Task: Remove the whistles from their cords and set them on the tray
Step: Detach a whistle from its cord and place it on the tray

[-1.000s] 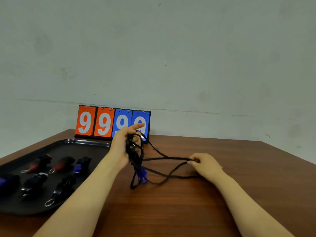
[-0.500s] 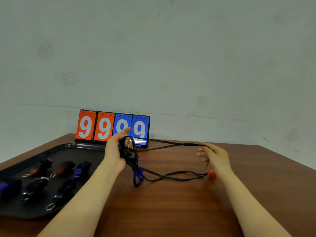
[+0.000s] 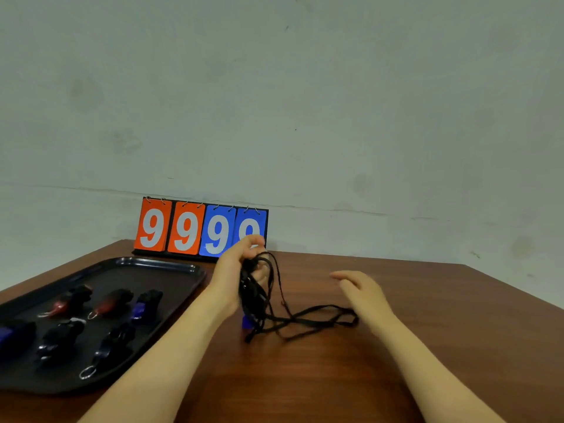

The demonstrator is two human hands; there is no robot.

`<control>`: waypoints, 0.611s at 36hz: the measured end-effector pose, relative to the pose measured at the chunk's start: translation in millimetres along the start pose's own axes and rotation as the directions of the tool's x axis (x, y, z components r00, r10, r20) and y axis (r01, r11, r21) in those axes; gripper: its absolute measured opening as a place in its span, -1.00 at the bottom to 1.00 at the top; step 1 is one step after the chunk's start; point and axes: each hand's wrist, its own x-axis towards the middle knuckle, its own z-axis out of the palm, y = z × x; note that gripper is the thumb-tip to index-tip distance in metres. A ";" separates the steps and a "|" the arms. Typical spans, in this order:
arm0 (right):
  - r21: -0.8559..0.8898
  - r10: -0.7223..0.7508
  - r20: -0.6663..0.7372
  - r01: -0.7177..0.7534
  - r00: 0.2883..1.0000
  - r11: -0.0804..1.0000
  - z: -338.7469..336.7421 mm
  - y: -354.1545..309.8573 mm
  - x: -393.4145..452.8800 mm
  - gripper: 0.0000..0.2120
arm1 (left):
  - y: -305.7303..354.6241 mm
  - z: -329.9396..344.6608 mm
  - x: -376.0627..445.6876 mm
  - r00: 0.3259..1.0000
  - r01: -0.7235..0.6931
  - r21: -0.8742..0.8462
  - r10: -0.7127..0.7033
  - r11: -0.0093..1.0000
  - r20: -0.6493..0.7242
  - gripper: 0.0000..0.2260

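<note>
On the wooden bench [image 3: 305,377], near its middle, the left hand [image 3: 232,276] is raised a little and grips a bundle of black cords [image 3: 254,296] — its fingers are curled around the top of the bundle. A small blue whistle [image 3: 246,321] hangs at the lower end of this bundle, just above the bench surface. From the bundle, long loops of cord [image 3: 320,319] lie on the wood and reach toward the right hand [image 3: 363,296]. This hand holds nothing; its fingers are relaxed and nearly straight, and it hovers just beside the far end of the loops. At the left side stands a black tray [image 3: 171,267] with several whistles [image 3: 110,302] on it — red, blue and black ones, some with metal rings. Behind the hands, against the wall, a scoreboard [image 3: 183,230] shows four nines, the last one partly hidden by the left hand.
</note>
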 end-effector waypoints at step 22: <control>0.981 0.186 0.173 -0.186 0.967 0.058 2.7 -38.8 -3.9 -0.61 | -18.7 5.7 7.9 0.949 0.074 0.565 -0.232 0.821 0.212 -0.78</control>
